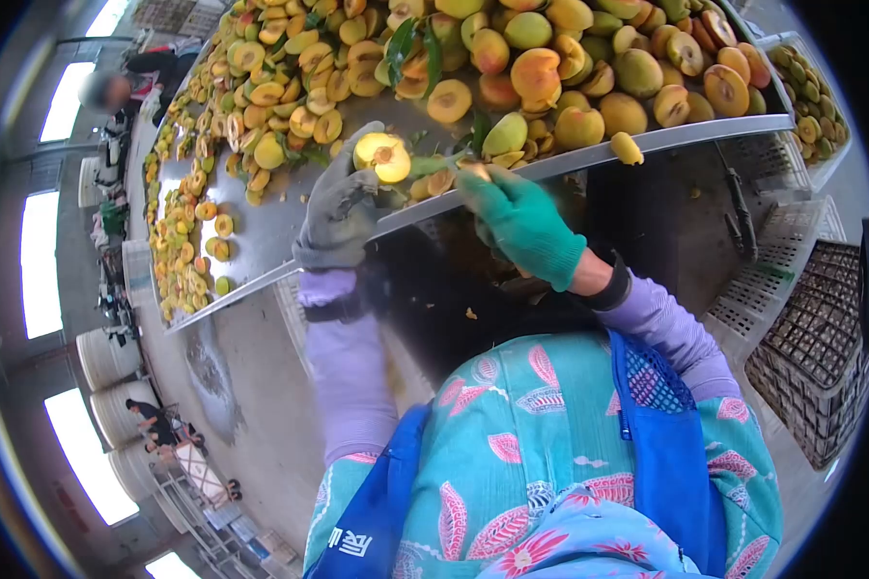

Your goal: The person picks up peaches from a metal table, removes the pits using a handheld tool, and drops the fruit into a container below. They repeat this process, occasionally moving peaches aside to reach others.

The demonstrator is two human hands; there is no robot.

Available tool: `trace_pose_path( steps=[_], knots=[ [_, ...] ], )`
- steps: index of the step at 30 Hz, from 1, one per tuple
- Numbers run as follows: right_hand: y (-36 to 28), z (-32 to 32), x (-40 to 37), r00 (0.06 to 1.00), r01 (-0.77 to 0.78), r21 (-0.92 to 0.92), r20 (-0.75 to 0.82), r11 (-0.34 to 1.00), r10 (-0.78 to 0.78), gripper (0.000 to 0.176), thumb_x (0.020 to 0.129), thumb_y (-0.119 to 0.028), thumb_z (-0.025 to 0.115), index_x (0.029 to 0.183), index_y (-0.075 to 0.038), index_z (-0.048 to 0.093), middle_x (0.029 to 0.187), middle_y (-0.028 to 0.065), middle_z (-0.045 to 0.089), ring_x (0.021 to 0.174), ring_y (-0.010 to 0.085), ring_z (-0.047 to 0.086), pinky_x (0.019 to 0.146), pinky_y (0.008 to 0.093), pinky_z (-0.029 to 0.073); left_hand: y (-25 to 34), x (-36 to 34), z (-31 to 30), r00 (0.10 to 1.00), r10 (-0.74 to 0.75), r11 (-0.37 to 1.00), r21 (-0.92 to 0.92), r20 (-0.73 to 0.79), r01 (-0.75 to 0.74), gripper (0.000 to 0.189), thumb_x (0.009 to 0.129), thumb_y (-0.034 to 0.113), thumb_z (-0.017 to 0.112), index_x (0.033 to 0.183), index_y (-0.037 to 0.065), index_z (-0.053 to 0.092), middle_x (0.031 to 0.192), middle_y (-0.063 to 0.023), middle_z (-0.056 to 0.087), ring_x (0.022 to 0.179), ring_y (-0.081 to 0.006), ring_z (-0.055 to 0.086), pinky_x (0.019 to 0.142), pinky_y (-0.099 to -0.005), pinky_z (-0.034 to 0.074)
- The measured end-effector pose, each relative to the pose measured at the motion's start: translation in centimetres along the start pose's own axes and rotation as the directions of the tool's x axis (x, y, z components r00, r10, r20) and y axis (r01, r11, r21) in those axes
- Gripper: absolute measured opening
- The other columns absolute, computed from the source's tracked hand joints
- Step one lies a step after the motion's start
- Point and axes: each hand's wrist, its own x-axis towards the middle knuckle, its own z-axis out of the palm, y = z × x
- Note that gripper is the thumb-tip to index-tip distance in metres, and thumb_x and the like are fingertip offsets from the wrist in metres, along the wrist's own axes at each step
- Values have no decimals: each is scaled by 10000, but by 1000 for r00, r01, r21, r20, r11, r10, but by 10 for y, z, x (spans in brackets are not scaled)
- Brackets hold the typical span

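Note:
My left hand [340, 207], in a grey glove, is closed around a cut yellow peach [386, 159] above the near edge of the metal table. Its pale flesh and a brownish centre face up. My right hand [526, 227], in a green glove, is closed at the table's rim, just right of the peach. Something small and pale brown shows at its fingertips; I cannot make out what it is. Beyond the hands, whole and halved peaches [536, 77] lie heaped, with green leaves [415, 53] among them.
The metal table [261, 207] has a raised rim, with a peach piece [627, 148] on it. At right stand a crate of fruit [811, 106], a white crate [777, 261] and dark crates [811, 338]. White tubs [111, 357] and other people [159, 425] are at left.

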Motion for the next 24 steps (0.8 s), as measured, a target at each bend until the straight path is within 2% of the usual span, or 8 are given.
trace_pose_path(
  steps=[4, 7, 8, 11, 14, 17, 19, 24],
  knots=[
    [-15, 21, 8, 983, 166, -402, 136, 900, -120, 440, 984, -451, 451, 1039, -40, 598, 911, 217, 632, 850, 394, 615, 732, 427, 476, -17, -10, 25, 984, 3, 922, -380, -179, -71, 633, 976, 478, 457, 1306, -62, 460, 1199, -156, 580, 1040, -220, 595, 908, -328, 493],
    [-15, 24, 10, 986, 154, -448, 122, 880, -111, 440, 984, -444, 445, 1042, -35, 595, 891, 216, 633, 845, 404, 612, 731, 434, 478, -27, -9, 27, 975, 37, 965, -246, -220, -92, 640, 975, 498, 446, 1284, -62, 474, 1198, -179, 570, 1079, -236, 578, 932, -372, 491],
    [-19, 25, 9, 990, 124, -452, 120, 883, -77, 435, 984, -439, 445, 1049, -35, 592, 891, 220, 633, 846, 411, 610, 731, 440, 479, -25, -8, 30, 977, 28, 939, -330, -211, -99, 576, 994, 452, 442, 1244, -64, 505, 1132, -177, 601, 1017, -241, 611, 896, -377, 517],
    [-26, 29, 3, 995, 78, -469, 98, 880, -36, 425, 982, -425, 447, 1065, -31, 583, 892, 233, 635, 849, 428, 609, 731, 456, 481, -26, -9, 38, 908, 301, 931, 296, -291, -214, 468, 1018, 370, 432, 1169, -52, 566, 1039, -144, 638, 923, -219, 640, 841, -346, 533],
    [-17, 37, 0, 992, 124, -480, 68, 868, -104, 429, 980, -418, 455, 1077, -18, 575, 892, 250, 638, 852, 435, 613, 732, 467, 481, -23, -13, 47, 823, 486, 749, 625, -294, -219, 396, 1040, 288, 407, 1080, -36, 630, 969, -112, 664, 834, -193, 652, 783, -314, 538],
    [-19, 39, -2, 988, 152, -482, 102, 863, -117, 441, 979, -414, 462, 1091, 0, 567, 899, 267, 638, 861, 441, 613, 734, 469, 481, -14, -15, 57, 831, 144, 985, -3, -538, -172, 304, 990, 238, 529, 1016, -39, 653, 941, -78, 663, 809, -139, 615, 742, -259, 500],
    [-17, 37, -2, 991, 126, -547, 111, 827, -77, 448, 981, -411, 463, 1093, 11, 564, 904, 278, 635, 869, 445, 612, 734, 466, 482, -13, -12, 59, 829, 149, 986, 24, -539, -162, 306, 995, 231, 517, 995, -39, 661, 913, -70, 665, 787, -115, 596, 720, -240, 486],
    [5, 45, 0, 996, 25, -157, 83, 987, -12, 393, 998, -351, 466, 1124, 7, 569, 928, 199, 657, 854, 310, 634, 771, 393, 489, -21, -5, 67, 758, 195, 980, 94, -623, -175, 306, 994, 216, 499, 985, -37, 671, 878, -58, 665, 763, -95, 571, 698, -214, 459]
  ],
)
